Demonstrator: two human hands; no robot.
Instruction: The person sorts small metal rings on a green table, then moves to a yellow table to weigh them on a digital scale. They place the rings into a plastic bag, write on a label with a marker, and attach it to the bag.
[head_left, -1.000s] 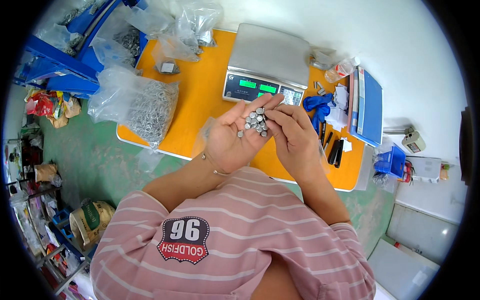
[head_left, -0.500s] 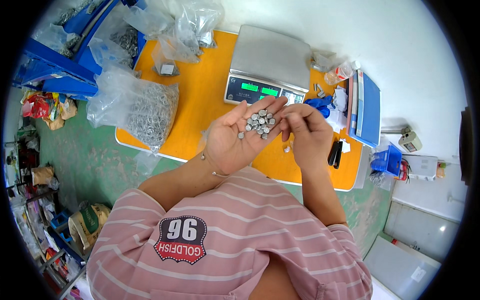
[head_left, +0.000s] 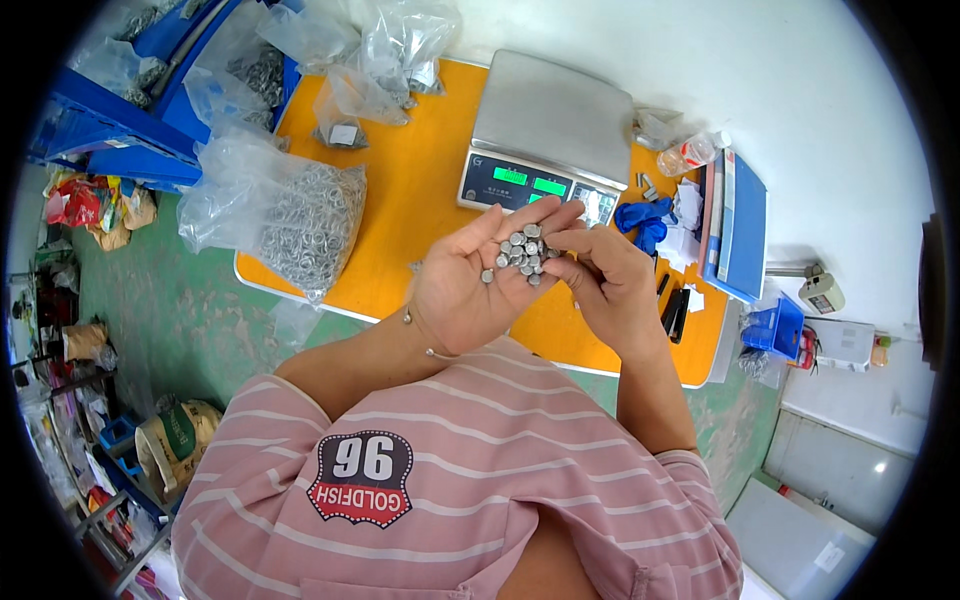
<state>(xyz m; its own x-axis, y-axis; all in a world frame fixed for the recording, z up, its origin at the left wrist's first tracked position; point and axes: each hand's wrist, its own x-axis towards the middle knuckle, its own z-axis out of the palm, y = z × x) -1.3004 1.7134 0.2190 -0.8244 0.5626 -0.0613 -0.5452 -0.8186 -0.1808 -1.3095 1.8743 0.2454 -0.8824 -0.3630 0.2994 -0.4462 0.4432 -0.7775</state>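
Note:
Palm up, my left hand (head_left: 465,285) cradles a pile of small round metal pieces (head_left: 518,250), silvery and short like buttons. One piece lies apart from the pile, nearer the wrist. My right hand (head_left: 610,285) reaches in from the right, with thumb and forefinger closing at the pile's right edge. A single metal piece shows between those fingertips; its far side is hidden. Both hands are above the orange table (head_left: 400,170), just in front of a digital scale (head_left: 550,110) with a bare metal pan and lit green displays.
A clear bag of metal rings (head_left: 310,225) sits at the table's left, with smaller bags (head_left: 342,130) behind it. At the right are a blue glove (head_left: 645,222), a plastic bottle (head_left: 690,153), blue folders (head_left: 738,230) and a black stapler (head_left: 676,313). Blue bins (head_left: 115,125) stand far left.
My right hand has moved left, from beside my left fingertips to the pile, its fingers now at the metal pieces. The table and scale have shifted slightly right in view.

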